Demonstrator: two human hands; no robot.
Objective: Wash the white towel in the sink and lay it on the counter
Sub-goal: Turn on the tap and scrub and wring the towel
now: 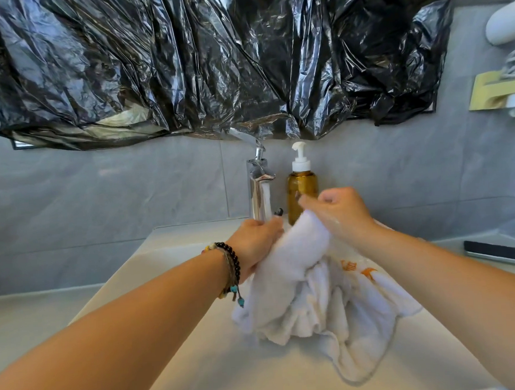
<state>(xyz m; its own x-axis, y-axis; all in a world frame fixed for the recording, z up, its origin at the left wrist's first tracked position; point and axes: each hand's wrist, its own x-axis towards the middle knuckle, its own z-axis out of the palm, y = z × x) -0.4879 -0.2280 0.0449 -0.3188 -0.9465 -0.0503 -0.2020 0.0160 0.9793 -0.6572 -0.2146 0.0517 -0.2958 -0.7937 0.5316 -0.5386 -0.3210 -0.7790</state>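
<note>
White and soft, the towel [310, 285] hangs bunched up over the sink [180, 335]. Both hands hold it up near the top. The left hand [254, 243] grips the left side of the bunch, with its fingers curled into the cloth. The right hand [338, 211] is closed in a fist around the top right part of the towel. The rest of the towel droops down in folds between the two arms, and its lowest corner hangs low in the pale bowl. A bit of orange picture [358, 268] shows on the cloth under the right wrist.

Dark beads and strings make a bracelet [229, 269] on the left wrist.

A shiny tap [260, 185] stands just behind the left hand. I cannot tell if water is running. A brown soap bottle [302, 192] with a white pump stands just beside the tap, behind the right hand's fingers.

Crinkly black plastic [211, 59] covers the wall above. Grey tiles [100, 204] are under it. A flat dark thing [501, 252] lies on the counter [22, 317] far to the right.
</note>
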